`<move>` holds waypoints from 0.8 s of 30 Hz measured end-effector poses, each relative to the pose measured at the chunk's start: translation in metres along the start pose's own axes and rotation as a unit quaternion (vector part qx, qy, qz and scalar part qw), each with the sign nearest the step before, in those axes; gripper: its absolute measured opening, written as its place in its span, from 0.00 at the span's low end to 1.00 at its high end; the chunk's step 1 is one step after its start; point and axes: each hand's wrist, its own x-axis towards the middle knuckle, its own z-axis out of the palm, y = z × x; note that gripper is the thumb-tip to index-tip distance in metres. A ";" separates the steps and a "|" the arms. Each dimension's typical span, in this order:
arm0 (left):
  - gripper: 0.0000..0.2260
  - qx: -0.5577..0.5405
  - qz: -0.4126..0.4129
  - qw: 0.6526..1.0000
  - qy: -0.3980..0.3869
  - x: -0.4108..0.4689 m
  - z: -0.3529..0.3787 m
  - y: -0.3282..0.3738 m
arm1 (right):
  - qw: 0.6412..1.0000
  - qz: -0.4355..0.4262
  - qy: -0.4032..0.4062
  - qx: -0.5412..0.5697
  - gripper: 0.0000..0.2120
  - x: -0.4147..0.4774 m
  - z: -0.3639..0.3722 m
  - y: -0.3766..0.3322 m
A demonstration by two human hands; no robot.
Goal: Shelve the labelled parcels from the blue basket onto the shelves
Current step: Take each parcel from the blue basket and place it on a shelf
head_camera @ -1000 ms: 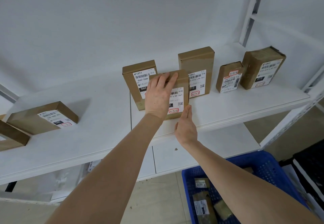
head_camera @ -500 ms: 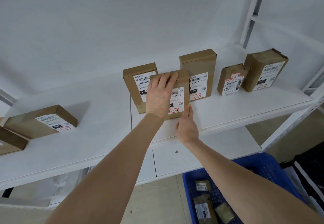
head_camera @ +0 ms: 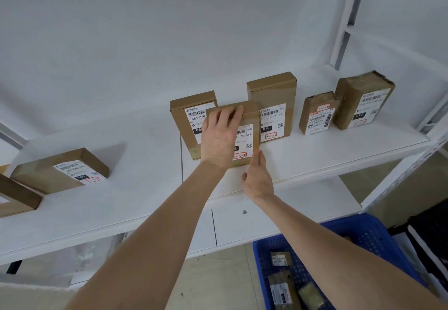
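Parcels awaiting shelving [head_camera: 280,291] — a few lie in the blue basket [head_camera: 351,224], near right, below the shelves.

Right hand [head_camera: 258,178]: released, fingers straight, tips touching the lower right corner of the front parcel [head_camera: 246,144]; holds nothing.

Left hand [head_camera: 219,137]: grasping, fingers curled over the top edge of that parcel.

Front parcel: brown carton, label facing near, upright on the shelf [head_camera: 121,203] at mid-row. It partly covers the 060 parcel [head_camera: 186,120] behind on the left and stands just beside the tall parcel [head_camera: 271,91] on the right.

Handling, as judged: small stiff carton, probably light. Smooth card and tape may slip — take it by opposite edges, top and bottom or both sides. Its narrow base could tip if let go while leaning.

Far right: two wrapped parcels [head_camera: 315,113] side by side, upright.
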 end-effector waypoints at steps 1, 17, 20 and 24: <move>0.28 -0.002 -0.004 1.000 -0.002 0.000 0.001 0.000 | 1.000 0.001 -0.001 0.002 0.36 0.000 0.001 0.000; 0.29 -0.024 -0.018 0.999 -0.009 0.013 0.011 -0.005 | 1.000 -0.007 -0.008 -0.022 0.36 0.015 0.000 -0.007; 0.29 -0.023 -0.017 1.000 -0.007 0.014 0.013 -0.005 | 1.000 -0.006 -0.009 -0.026 0.35 0.017 0.000 -0.007; 0.29 -0.025 -0.018 1.000 -0.004 0.017 0.016 -0.006 | 1.000 -0.002 -0.010 -0.026 0.35 0.019 0.000 -0.008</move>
